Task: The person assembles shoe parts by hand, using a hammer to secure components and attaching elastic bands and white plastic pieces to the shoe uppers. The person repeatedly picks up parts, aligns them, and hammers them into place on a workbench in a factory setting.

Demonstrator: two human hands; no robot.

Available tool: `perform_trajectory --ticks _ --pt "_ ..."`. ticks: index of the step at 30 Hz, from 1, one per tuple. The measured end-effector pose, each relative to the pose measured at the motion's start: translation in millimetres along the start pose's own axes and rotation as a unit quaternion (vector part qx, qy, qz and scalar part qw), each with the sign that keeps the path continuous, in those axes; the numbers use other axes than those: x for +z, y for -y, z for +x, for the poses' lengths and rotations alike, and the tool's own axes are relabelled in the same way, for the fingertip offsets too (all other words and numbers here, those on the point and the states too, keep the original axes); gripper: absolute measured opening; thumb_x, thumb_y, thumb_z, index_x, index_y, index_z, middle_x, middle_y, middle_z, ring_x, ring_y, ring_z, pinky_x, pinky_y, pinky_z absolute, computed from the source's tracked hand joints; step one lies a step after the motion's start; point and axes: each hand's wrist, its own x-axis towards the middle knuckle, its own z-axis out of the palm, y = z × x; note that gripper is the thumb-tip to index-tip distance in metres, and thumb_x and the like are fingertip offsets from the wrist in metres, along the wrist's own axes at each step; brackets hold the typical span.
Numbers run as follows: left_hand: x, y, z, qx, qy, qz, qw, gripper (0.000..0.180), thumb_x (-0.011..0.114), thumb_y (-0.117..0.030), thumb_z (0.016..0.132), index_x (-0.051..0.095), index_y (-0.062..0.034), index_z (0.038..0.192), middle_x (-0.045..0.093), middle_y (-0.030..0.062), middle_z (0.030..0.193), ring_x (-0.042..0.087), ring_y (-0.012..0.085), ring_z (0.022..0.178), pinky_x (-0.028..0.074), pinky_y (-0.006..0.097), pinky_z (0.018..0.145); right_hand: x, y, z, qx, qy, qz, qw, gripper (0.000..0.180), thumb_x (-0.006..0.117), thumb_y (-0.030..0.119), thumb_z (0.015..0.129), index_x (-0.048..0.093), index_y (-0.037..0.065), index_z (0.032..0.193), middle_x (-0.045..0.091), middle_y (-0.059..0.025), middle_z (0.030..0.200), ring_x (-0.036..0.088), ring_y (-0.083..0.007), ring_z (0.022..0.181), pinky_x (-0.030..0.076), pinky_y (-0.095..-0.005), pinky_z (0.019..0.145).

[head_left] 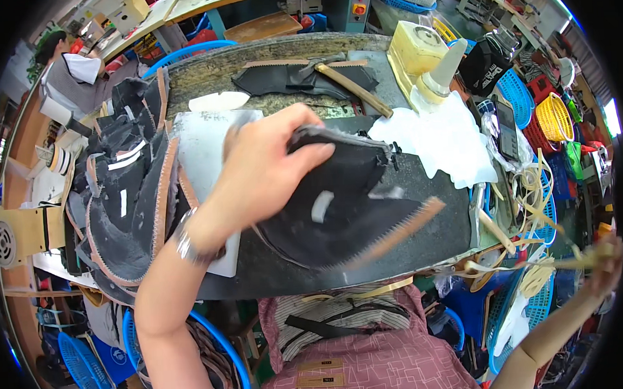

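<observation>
My left hand (268, 161) is closed on the upper edge of a black shoe upper (355, 227), its thumb on the near side. The piece hangs over the dark work board (438, 231) with its tan, saw-toothed edge to the lower right. A small white strip (322, 206) lies on its inner face. Out at the far right, my right hand (606, 265) is smeared by motion, its fingers closed around a long pale strip (565, 263). A pile of similar black uppers (128, 209) lies left of the board.
Behind the board lie a hammer (355, 90) and more black pieces (279, 81). A glue-coated yellow pot (416, 54) with a grey cone (448, 67) stands back right, beside white sheeting (441, 143). Blue baskets (83, 368) flank me. A person (77, 76) sits far left.
</observation>
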Motion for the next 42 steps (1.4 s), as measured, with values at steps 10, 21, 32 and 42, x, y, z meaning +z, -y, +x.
perform_trajectory --ticks 10,21,32,42 --pt "69 70 -103 -0.226 -0.018 -0.018 0.974 0.029 0.070 -0.022 0.079 0.060 -0.0072 0.103 0.065 0.0080 0.081 0.063 0.0189 0.069 0.047 0.032 0.060 150 -175 -233 0.380 0.647 -0.228 0.620 0.018 0.063 0.009 0.084 0.066 0.000 0.099 0.067 -0.0065 0.076 0.061 -0.0100 0.063 0.048 -0.0222 0.056" --pt "50 74 -102 -0.230 0.041 -0.180 0.955 0.028 0.064 -0.006 0.084 0.062 -0.0025 0.111 0.063 0.0023 0.075 0.054 0.0049 0.064 0.045 0.022 0.059 173 -221 -277 0.223 0.704 -0.260 0.622 0.016 0.063 0.012 0.080 0.067 -0.001 0.090 0.066 -0.0149 0.077 0.066 -0.0219 0.068 0.049 -0.0308 0.062" --pt "45 69 -98 -0.282 0.011 -0.113 0.953 0.022 0.066 -0.012 0.085 0.066 0.0001 0.104 0.065 -0.0010 0.075 0.053 0.0032 0.064 0.043 0.018 0.056 139 -200 -252 0.223 0.684 -0.316 0.618 0.021 0.067 0.017 0.078 0.068 -0.001 0.089 0.066 -0.0139 0.075 0.063 -0.0193 0.061 0.048 -0.0310 0.059" --pt "53 71 -75 -0.039 0.092 0.047 0.994 0.024 0.069 -0.018 0.080 0.068 -0.0013 0.097 0.066 0.0154 0.076 0.061 0.0203 0.055 0.047 0.026 0.053 118 -198 -218 0.306 0.616 -0.353 0.635 0.020 0.072 0.015 0.075 0.070 0.001 0.089 0.064 -0.0047 0.067 0.055 -0.0076 0.059 0.042 -0.0248 0.052"
